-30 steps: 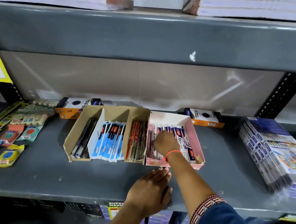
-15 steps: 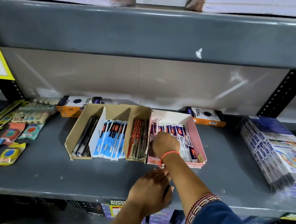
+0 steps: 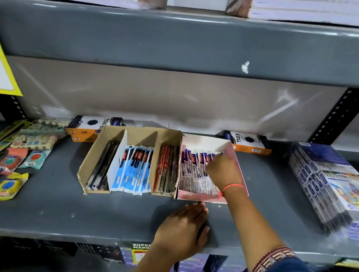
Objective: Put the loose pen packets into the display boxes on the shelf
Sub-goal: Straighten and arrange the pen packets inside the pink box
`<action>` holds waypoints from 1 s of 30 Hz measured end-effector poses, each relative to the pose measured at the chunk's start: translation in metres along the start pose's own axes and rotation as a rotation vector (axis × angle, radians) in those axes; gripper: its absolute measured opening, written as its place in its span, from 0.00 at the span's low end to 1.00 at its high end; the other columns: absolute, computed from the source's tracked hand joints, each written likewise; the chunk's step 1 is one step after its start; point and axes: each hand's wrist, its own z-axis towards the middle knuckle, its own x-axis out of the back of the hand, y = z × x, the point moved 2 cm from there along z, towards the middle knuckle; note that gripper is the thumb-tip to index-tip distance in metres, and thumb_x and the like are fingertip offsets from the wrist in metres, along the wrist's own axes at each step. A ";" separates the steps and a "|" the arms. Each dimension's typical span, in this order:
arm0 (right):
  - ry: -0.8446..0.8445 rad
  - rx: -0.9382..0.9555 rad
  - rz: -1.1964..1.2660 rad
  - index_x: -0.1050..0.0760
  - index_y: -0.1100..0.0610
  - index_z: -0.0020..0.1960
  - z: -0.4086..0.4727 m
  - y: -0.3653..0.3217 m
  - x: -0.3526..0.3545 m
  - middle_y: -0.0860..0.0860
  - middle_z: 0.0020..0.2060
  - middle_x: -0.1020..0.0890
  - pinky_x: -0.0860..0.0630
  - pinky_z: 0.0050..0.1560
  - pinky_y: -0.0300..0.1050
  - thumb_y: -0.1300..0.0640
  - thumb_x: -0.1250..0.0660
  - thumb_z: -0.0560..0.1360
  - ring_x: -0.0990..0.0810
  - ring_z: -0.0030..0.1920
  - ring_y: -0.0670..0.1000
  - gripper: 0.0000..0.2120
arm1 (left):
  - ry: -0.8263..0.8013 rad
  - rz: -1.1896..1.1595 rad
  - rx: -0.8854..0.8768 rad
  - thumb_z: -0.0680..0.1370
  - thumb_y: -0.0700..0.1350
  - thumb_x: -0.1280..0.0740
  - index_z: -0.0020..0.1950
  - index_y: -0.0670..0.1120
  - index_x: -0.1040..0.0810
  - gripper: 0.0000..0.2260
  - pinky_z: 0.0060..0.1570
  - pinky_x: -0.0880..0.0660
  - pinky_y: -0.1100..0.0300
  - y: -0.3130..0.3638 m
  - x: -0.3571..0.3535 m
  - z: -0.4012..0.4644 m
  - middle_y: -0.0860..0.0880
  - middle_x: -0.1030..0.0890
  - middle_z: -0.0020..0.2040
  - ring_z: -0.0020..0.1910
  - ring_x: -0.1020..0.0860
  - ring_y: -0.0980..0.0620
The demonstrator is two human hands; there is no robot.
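The right hand has slid rightward inside the pink display box, fingers seemingly pressing the pen packets rather than gripping, while the left hand, flat and empty, has crept up to its front edge, so tidying nears done.

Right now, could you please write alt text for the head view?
A person's right hand reaches into a pink display box of pen packets on a grey shelf, while the left hand rests flat just before it.
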 end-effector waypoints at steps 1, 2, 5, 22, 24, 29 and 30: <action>0.076 -0.007 -0.051 0.26 0.63 0.44 -0.002 0.010 0.008 0.62 0.47 0.18 0.30 0.39 0.42 0.66 0.43 0.72 0.20 0.47 0.62 0.07 | 0.001 -0.004 0.001 0.66 0.53 0.26 0.52 0.48 0.17 0.18 0.43 0.23 0.66 0.000 -0.001 0.000 0.52 0.16 0.52 0.50 0.19 0.56; 0.134 -0.011 -0.125 0.25 0.63 0.49 -0.004 0.019 0.015 0.63 0.48 0.18 0.29 0.39 0.45 0.67 0.43 0.72 0.19 0.48 0.63 0.10 | 0.004 0.008 0.003 0.65 0.53 0.25 0.52 0.48 0.17 0.18 0.44 0.23 0.65 0.000 -0.001 0.000 0.52 0.16 0.52 0.50 0.19 0.56; 0.133 -0.021 -0.326 0.25 0.63 0.56 -0.010 0.035 0.021 0.60 0.51 0.18 0.24 0.42 0.48 0.66 0.44 0.75 0.18 0.51 0.62 0.14 | 0.020 0.035 0.009 0.65 0.54 0.25 0.52 0.48 0.17 0.18 0.45 0.23 0.65 0.000 -0.002 -0.001 0.52 0.16 0.51 0.50 0.19 0.56; -0.109 -0.133 -0.178 0.26 0.65 0.60 -0.008 0.034 0.007 0.61 0.59 0.21 0.25 0.57 0.48 0.64 0.44 0.77 0.22 0.60 0.60 0.15 | 0.077 0.066 0.001 0.64 0.53 0.24 0.51 0.47 0.16 0.18 0.45 0.23 0.64 -0.001 -0.001 -0.001 0.52 0.16 0.50 0.49 0.18 0.56; -0.136 -0.139 -0.153 0.26 0.66 0.60 -0.003 0.035 0.007 0.62 0.59 0.21 0.24 0.56 0.47 0.64 0.42 0.76 0.22 0.59 0.60 0.15 | 0.084 0.061 -0.006 0.64 0.52 0.24 0.51 0.46 0.16 0.18 0.45 0.23 0.64 -0.001 -0.002 -0.001 0.51 0.16 0.50 0.49 0.18 0.55; -0.209 -0.147 -0.160 0.24 0.66 0.58 0.005 0.034 0.009 0.60 0.52 0.18 0.24 0.53 0.45 0.64 0.37 0.75 0.20 0.53 0.57 0.13 | 0.074 0.071 -0.020 0.64 0.54 0.25 0.51 0.48 0.16 0.18 0.46 0.23 0.65 0.000 -0.001 -0.001 0.53 0.16 0.50 0.49 0.19 0.57; -0.216 -0.151 -0.162 0.24 0.66 0.58 0.006 0.034 0.009 0.60 0.50 0.18 0.24 0.53 0.45 0.64 0.36 0.75 0.20 0.52 0.57 0.13 | 0.075 0.071 -0.020 0.64 0.54 0.25 0.51 0.47 0.16 0.18 0.45 0.23 0.65 0.000 -0.001 -0.001 0.53 0.16 0.50 0.49 0.19 0.57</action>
